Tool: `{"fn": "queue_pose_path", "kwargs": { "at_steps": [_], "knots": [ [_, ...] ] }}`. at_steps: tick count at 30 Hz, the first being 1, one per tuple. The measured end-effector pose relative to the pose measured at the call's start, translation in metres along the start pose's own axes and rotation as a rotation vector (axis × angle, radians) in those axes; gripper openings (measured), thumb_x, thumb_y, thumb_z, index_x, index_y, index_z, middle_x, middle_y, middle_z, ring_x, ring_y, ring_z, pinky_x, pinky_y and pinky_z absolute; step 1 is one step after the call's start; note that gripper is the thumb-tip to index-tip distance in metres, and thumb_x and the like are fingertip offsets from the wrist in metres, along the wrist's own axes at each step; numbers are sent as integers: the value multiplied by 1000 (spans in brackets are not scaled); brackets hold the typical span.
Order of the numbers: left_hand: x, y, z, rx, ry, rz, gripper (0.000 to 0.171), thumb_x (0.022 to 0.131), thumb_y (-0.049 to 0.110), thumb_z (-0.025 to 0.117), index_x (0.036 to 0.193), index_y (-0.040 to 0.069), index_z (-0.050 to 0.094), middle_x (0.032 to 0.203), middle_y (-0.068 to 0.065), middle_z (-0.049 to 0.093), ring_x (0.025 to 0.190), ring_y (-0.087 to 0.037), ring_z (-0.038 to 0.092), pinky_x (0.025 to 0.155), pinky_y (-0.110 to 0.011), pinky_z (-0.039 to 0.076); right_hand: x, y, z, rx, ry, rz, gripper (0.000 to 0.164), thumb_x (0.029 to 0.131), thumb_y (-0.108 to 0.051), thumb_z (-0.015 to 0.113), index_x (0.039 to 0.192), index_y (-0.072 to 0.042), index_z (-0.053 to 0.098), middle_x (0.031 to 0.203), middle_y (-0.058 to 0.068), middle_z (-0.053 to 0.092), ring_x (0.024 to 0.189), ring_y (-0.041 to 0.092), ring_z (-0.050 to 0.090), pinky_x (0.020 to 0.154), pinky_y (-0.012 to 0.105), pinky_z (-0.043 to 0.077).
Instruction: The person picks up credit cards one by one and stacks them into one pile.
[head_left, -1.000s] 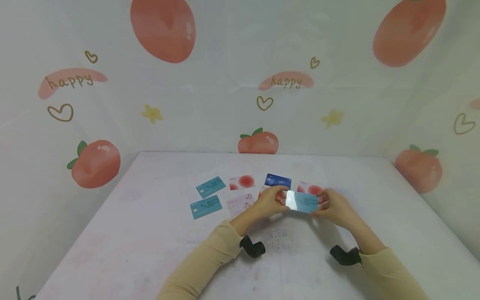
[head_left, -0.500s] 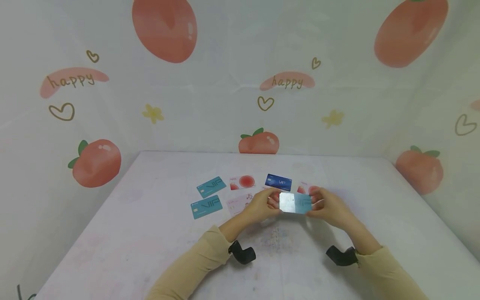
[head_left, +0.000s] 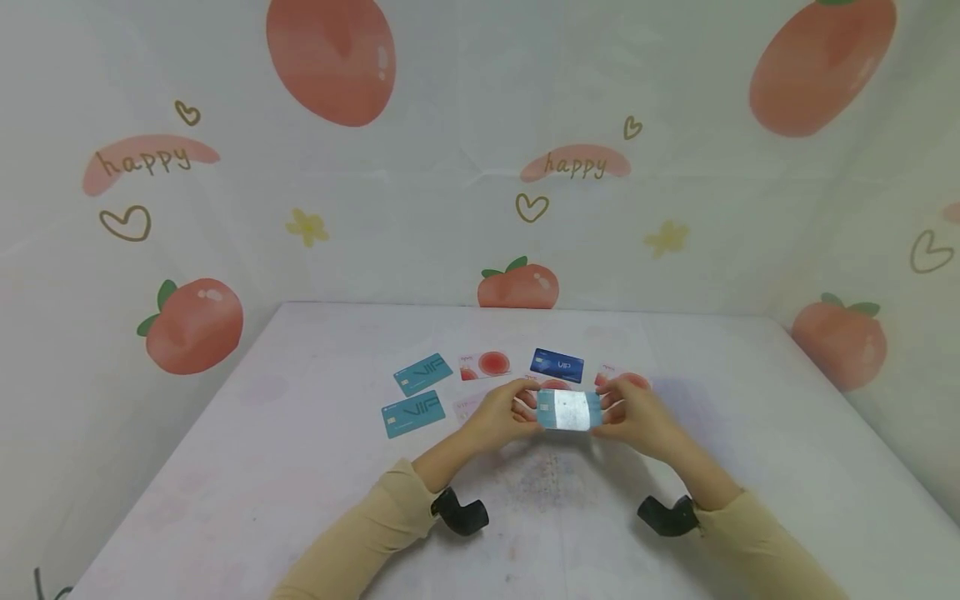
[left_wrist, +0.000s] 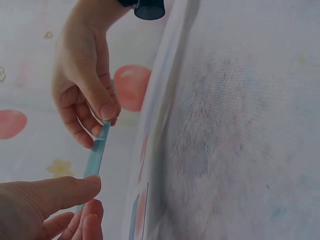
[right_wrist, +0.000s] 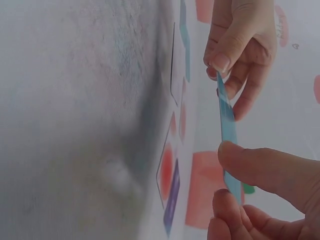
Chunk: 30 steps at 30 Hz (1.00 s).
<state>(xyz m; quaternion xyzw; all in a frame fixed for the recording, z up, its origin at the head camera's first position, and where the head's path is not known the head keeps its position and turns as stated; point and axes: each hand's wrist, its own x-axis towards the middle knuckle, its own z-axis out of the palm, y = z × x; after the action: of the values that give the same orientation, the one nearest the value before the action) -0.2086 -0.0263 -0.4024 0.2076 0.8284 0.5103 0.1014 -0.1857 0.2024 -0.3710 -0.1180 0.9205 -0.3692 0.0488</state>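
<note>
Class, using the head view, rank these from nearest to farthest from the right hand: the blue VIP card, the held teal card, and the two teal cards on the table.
1. Held teal card: in the right hand's grip, on its left.
2. Blue VIP card: beyond the held card.
3. Upper teal card and lower teal card: farthest left, too close to call.

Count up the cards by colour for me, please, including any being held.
Teal cards: 3 (one held between the left hand and right hand)
Dark blue card: 1
White cards with red print: 3, two partly hidden
Pale pink card: 1, partly hidden
Total visible: 8
</note>
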Motion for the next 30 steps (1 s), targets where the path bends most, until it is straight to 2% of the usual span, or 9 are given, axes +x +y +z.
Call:
{"fn": "queue_pose_path", "kwargs": {
  "at_steps": [7, 15, 20, 25, 30],
  "knots": [
    [-9, -5, -11, 20, 14, 10, 53, 77, 5, 73, 125, 1, 51, 99, -12, 58, 80, -14, 61, 77, -25, 55, 5, -5, 10, 25, -7, -3, 51, 73, -9, 77, 115, 4, 51, 103, 17, 60, 81, 18, 58, 69, 30, 56],
    [-19, -11, -22, 33, 13, -26, 53, 77, 9, 75, 124, 2, 51, 96, -10, 58, 80, -12, 62, 76, -25, 55, 9, -13, 21, 56, -31, -38, 49, 74, -9, 77, 113, 4, 50, 100, 15, 60, 79, 15, 59, 70, 30, 56],
    [-26, -14, -28, 36, 13, -6, 51, 76, 6, 75, 120, -2, 51, 95, -13, 59, 79, -13, 62, 75, -24, 55, 11, -16, 28, 44, -40, -47, 50, 72, -12, 79, 112, 3, 52, 94, 11, 58, 78, 14, 59, 71, 29, 56],
    [-33, -14, -33, 55, 10, -3, 50, 75, 6, 76, 118, -3, 52, 94, -13, 59, 76, -12, 59, 73, -22, 54, 13, -17, 35, 43, -46, -102, 48, 71, -11, 80, 107, 4, 52, 91, 11, 57, 76, 14, 60, 70, 27, 56],
    [-37, -17, -36, 77, 5, 1, 50, 74, 6, 76, 116, -4, 52, 92, -13, 59, 75, -11, 58, 72, -20, 53, 14, -18, 40, 47, -52, -93, 48, 70, -11, 81, 107, 3, 52, 90, 10, 58, 76, 14, 60, 70, 28, 56]
  ]
}}
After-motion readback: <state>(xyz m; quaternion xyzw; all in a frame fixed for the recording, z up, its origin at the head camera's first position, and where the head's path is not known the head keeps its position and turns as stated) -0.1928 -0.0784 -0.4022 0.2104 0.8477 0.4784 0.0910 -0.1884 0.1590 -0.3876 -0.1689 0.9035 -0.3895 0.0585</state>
